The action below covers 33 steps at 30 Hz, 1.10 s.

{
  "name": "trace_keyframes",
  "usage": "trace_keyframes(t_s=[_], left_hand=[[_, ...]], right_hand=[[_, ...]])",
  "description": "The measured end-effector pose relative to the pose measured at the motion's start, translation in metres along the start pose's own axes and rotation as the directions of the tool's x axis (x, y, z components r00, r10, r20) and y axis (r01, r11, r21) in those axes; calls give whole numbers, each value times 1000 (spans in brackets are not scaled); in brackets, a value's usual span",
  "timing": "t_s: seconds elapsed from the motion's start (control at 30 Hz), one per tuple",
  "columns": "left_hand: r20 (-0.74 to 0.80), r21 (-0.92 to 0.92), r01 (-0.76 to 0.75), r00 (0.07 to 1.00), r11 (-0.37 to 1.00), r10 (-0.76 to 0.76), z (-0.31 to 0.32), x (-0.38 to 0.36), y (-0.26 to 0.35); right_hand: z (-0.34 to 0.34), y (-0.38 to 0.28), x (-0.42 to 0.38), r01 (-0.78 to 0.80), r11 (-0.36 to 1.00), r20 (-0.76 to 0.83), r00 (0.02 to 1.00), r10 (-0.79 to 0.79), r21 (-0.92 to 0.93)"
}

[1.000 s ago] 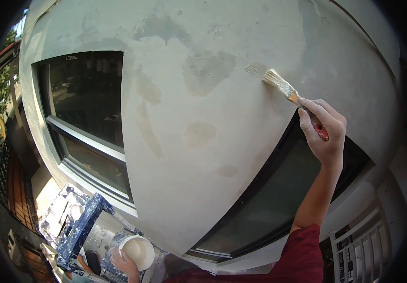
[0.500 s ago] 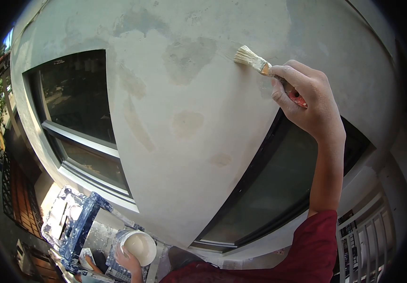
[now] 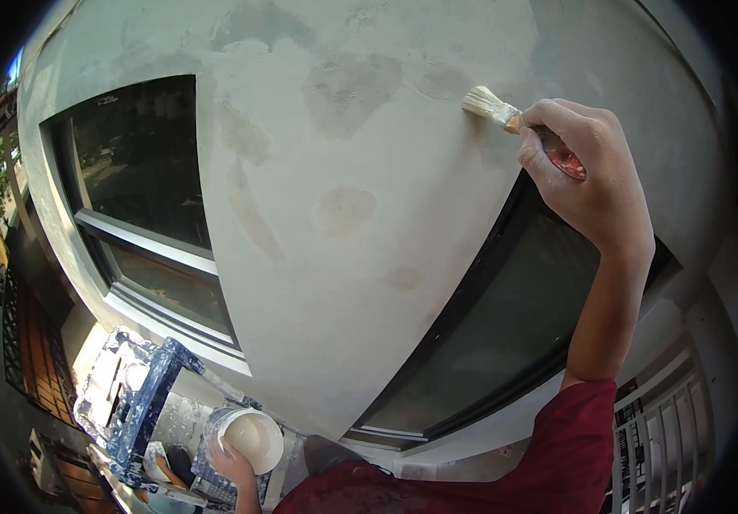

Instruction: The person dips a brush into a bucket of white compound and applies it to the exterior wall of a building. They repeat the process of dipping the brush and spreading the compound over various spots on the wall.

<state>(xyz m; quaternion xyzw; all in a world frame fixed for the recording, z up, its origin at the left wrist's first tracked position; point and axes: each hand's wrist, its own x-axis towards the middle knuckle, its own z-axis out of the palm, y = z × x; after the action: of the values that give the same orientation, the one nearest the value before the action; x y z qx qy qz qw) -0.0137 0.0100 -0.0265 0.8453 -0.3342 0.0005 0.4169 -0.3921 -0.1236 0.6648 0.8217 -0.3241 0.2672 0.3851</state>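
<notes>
My right hand (image 3: 596, 176) is closed around the handle of a paintbrush (image 3: 493, 107), whose handle shows some red. The pale, paint-coated bristles point left and are at the wall (image 3: 300, 300), beside a darker damp-looking patch (image 3: 446, 83). Low in the view, my left hand (image 3: 230, 465) grips the side and rim of a white bucket (image 3: 276, 445). Off-white paint (image 3: 249, 439) fills part of it. The bucket is at the top of a blue, paint-spattered stepladder (image 3: 148, 390).
A dark window (image 3: 138, 171) is set in the wall at left, and another dark window (image 3: 489, 317) lies under my right arm. Part of a person (image 3: 176, 467) shows below the ladder. White railings (image 3: 664, 445) stand at lower right. Several patches mark the wall.
My right hand and the brush have moved right along the wall, leaving a darker patch where the bristles were. My left hand stays on the bucket. The view has shifted slightly.
</notes>
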Motion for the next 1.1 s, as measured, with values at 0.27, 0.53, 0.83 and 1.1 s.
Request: trace_keyframes(t_s=[0.27,0.53,0.83,1.1], left_hand=[[8,-22,1,1000,1000,-1,-4,-1,-1],[63,-37,12,998,999,-9,-2,13,-10],[34,-41,-22,999,999,24,-3,10,-9],[26,-55,1,1000,998,0,-6,2,-3]], right_hand=[[14,-18,5,155,979,-62,987,-147,136],[3,-10,-2,15,999,-2,1000,-15,-30],[40,-18,25,221,958,-121,972,-201,183],[6,-12,17,37,998,93,995,-42,56]])
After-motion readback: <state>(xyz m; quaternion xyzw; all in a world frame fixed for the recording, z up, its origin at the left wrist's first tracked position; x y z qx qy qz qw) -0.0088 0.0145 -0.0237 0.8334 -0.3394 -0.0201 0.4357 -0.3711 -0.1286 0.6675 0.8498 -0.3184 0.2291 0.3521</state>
